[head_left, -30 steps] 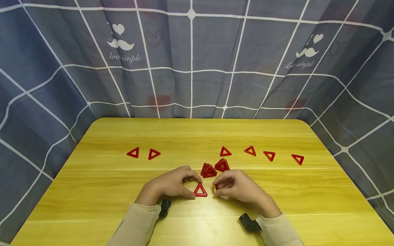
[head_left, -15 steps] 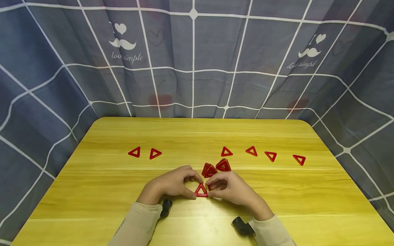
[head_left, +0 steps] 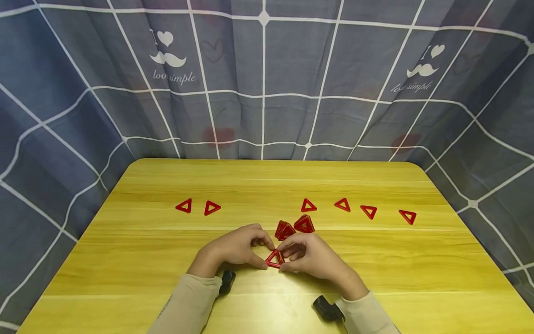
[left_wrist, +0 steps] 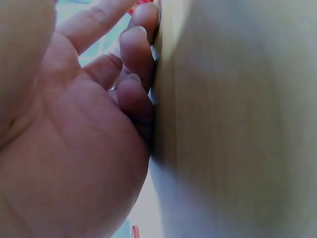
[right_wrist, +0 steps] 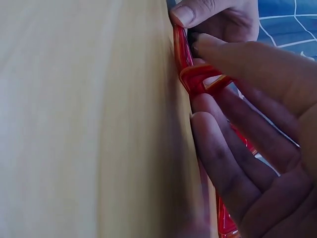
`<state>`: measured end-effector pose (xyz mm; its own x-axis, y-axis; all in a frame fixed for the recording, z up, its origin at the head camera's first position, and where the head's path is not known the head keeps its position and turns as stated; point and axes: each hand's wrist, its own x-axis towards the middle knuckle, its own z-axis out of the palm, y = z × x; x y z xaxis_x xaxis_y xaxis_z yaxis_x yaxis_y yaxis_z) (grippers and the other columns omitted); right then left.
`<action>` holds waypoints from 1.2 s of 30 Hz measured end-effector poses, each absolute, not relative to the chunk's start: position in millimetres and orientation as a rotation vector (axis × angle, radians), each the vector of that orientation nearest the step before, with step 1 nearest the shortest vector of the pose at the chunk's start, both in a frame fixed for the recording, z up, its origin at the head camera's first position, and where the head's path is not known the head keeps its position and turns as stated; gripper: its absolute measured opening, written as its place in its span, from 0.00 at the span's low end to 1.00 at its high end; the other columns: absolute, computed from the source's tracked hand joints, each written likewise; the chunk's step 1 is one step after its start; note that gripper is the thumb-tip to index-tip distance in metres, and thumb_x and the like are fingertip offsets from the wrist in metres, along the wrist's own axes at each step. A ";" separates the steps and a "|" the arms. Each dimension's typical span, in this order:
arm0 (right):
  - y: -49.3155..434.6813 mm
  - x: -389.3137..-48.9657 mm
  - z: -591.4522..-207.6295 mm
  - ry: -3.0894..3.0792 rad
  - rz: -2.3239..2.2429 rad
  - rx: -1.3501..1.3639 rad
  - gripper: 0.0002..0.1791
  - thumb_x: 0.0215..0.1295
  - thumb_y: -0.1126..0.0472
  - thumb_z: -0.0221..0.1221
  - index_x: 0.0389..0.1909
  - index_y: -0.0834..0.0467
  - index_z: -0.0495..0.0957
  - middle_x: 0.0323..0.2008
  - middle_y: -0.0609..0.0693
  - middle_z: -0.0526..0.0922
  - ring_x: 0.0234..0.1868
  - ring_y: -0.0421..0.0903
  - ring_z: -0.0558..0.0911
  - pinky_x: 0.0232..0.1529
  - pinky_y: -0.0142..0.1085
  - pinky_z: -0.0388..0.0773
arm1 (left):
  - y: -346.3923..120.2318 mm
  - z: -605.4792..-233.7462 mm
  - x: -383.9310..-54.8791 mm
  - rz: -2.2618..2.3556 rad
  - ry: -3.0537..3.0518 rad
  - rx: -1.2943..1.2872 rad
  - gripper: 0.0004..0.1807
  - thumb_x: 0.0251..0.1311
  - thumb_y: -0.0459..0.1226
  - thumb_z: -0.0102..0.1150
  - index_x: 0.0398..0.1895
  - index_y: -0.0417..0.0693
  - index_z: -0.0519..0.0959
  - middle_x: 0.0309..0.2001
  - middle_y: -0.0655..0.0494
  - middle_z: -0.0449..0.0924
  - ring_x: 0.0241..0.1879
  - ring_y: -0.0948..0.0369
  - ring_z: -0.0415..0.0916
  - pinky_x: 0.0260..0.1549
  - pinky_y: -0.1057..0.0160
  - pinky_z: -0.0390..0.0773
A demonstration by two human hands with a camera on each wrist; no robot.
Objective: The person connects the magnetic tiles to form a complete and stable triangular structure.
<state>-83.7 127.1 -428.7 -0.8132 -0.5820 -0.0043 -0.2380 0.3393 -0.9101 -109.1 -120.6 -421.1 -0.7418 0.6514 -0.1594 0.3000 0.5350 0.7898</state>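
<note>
The background is filled by a blue-grey curtain [head_left: 238, 111] patterned with white grid lines, hearts and moustaches. In front of it, a yellow wood-grained table [head_left: 267, 308] is seen. Two beige sleeves, a left sleeve [head_left: 185, 304] and a right sleeve [head_left: 367, 317], are extended over its near side.

The left hand [head_left: 238, 248] is rested low over the table, its thumb and forefinger parted in a wide curve, and a flat triangle [head_left: 275, 266] is held by its edges between them. By the right hand [head_left: 313, 257], a tilted triangle [right_wrist: 200, 79] is pinched between thumb and fingers, raised at an angle against the flat one. Both red pieces are located at the middle of the near half of the table, directly between the hands.

Just beyond, two pyramid-like red clusters are placed side by side, a left cluster [head_left: 285, 230] and a right cluster [head_left: 304, 224]. Farther back, six loose red triangles are laid out singly: two to the left [head_left: 190, 206] and four to the right [head_left: 369, 207].
</note>
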 end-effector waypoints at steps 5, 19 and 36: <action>124.6 -84.1 -429.8 2.332 -1.430 -0.755 0.17 0.50 0.66 0.77 0.42 0.57 0.85 0.39 0.47 0.84 0.39 0.46 0.85 0.41 0.37 0.82 | -121.4 -420.2 -109.7 1.087 2.320 0.778 0.20 0.48 0.41 0.81 0.45 0.55 0.84 0.43 0.60 0.75 0.44 0.59 0.72 0.49 0.58 0.73; 124.5 -84.8 -427.1 2.334 -1.411 -0.683 0.18 0.47 0.64 0.79 0.40 0.55 0.86 0.37 0.46 0.84 0.37 0.45 0.84 0.39 0.36 0.82 | -191.3 -402.9 -135.1 1.072 2.931 0.225 0.21 0.58 0.36 0.72 0.57 0.48 0.83 0.52 0.44 0.77 0.51 0.44 0.70 0.51 0.45 0.68; 125.1 -84.9 -427.7 2.317 -1.412 -0.653 0.18 0.47 0.64 0.79 0.41 0.54 0.86 0.38 0.45 0.84 0.38 0.44 0.85 0.40 0.36 0.82 | -221.8 -402.6 -159.6 0.754 2.945 0.197 0.24 0.59 0.37 0.70 0.60 0.44 0.81 0.59 0.41 0.78 0.57 0.39 0.69 0.50 0.36 0.55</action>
